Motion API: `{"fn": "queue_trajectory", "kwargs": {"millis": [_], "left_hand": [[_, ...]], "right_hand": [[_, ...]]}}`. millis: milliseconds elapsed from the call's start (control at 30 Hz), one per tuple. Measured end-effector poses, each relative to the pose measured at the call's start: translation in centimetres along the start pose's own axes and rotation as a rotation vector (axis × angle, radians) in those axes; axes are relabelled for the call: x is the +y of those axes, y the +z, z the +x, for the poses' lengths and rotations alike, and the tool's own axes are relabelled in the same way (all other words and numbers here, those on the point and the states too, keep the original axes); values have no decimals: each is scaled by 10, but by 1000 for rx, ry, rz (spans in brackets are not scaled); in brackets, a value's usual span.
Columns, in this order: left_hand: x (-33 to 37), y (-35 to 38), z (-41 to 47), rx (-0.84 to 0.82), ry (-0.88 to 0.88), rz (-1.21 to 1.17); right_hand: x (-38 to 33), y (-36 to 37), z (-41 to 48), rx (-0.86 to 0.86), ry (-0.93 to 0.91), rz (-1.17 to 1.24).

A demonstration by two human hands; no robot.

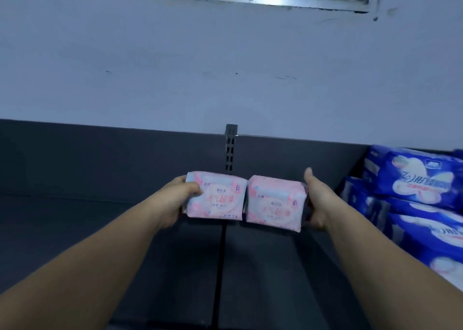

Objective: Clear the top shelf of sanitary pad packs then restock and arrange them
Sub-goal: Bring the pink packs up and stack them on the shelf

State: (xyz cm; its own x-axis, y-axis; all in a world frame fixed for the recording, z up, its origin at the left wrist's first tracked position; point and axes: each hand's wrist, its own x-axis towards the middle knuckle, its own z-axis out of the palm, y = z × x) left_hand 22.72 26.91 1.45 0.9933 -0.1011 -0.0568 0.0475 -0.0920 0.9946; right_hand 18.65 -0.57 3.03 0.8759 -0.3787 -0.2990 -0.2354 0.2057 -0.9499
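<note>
Two pink sanitary pad packs stand side by side above the dark top shelf (75,229), near its middle seam. My left hand (179,202) grips the left pink pack (218,199) by its left end, thumb over the front. My right hand (317,202) holds the right pink pack (274,208) at its right end, with the thumb pointing up and the fingers hidden behind or under the pack. The two packs touch each other. I cannot tell whether they rest on the shelf or hang just above it.
Blue sanitary pad packs (421,179) are stacked on the shelf's right end, close to my right forearm. A slotted upright post (230,149) rises behind the pink packs against the dark back panel. A pale wall stands above.
</note>
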Motion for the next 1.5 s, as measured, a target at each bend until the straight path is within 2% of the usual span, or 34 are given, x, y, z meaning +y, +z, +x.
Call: {"fn": "queue_trajectory", "kwargs": {"millis": [67,167,267,400,533,600,733,833,1033,1200,1400,1500], "left_hand": [[-11,0,17,39,-68,199],[-31,1,36,-33,-161,342],[-34,10,39,-58,-183,312],[-34,20,41,-52,-162,208],[-34,26,33,-26,-121,301],[-36,27,27,2,-121,375],[-32,16,8,62,-95,422],[-28,3,-9,127,-74,407],[-21,-21,-57,263,59,510],[-34,-53,-114,363,144,685],[-48,-116,-195,505,160,972],[-62,-146,-239,583,138,1036]], "right_hand": [[6,-1,14,136,-40,-101],[24,-2,33,126,-82,-155],[33,2,37,64,-88,-243],[39,8,41,-1,-156,-195],[50,10,49,-44,-237,-298],[56,8,51,17,-270,-396],[50,7,33,317,-362,-543],[38,14,10,354,-502,-664],[40,58,-43,166,-777,-938],[65,100,-84,-80,-893,-1045],[100,150,-151,-352,-1049,-1121],[122,173,-187,-465,-1099,-1159]]}}
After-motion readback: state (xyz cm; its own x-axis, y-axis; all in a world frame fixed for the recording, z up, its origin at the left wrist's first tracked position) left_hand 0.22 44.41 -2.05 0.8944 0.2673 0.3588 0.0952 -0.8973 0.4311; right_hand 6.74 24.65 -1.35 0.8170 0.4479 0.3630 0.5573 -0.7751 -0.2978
